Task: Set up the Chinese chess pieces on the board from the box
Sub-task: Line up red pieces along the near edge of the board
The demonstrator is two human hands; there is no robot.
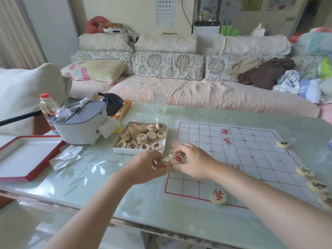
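I have two red-lettered discs in hand, just off the near right corner of the box (138,152) and over the adjoining edge of the board (239,169). My right hand (195,162) pinches the red piece (177,159) face-up. My left hand (145,168) grips the second red piece (162,165) beside it. Blur there may hide a third disc behind them.

To do this well, I'd read each character first, then release one disc at a time. Each goes squarely on a line crossing, never inside a square.

Right of the box and nearer me, a placed red piece (218,197) sits on the board's near line. Farthest from the box, black pieces (304,171) line the opposite edge. The box holds many more.
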